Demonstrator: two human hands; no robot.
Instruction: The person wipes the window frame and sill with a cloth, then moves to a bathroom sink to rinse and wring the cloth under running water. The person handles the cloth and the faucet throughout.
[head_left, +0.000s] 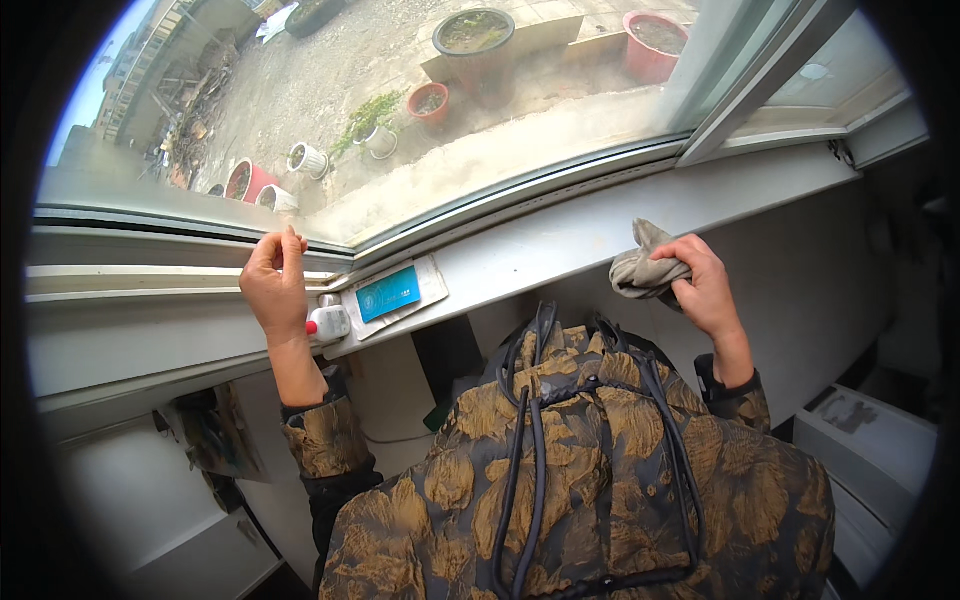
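Observation:
My left hand (276, 285) is raised at the lower left corner of the window, its thumb and fingertips pinched together, and nothing shows between them. Whether it touches the glass is unclear. My right hand (701, 281) grips a crumpled grey-beige cloth (641, 271) at the front edge of the white windowsill (525, 259). Between the hands rises the window pane (450, 157), fogged or smeared along its lower part. On the sill's left end lies a blue booklet or card (388, 294) on a worn white one (435, 281). Beside them is a white bottle with a red cap (331, 322).
A window frame bar (765, 82) stands at the right of the sill. Potted plants (472, 37) and gravel ground are outside the glass. White cabinets (165, 480) are low at the left, and a white drawer unit or appliance (870, 442) is at the lower right.

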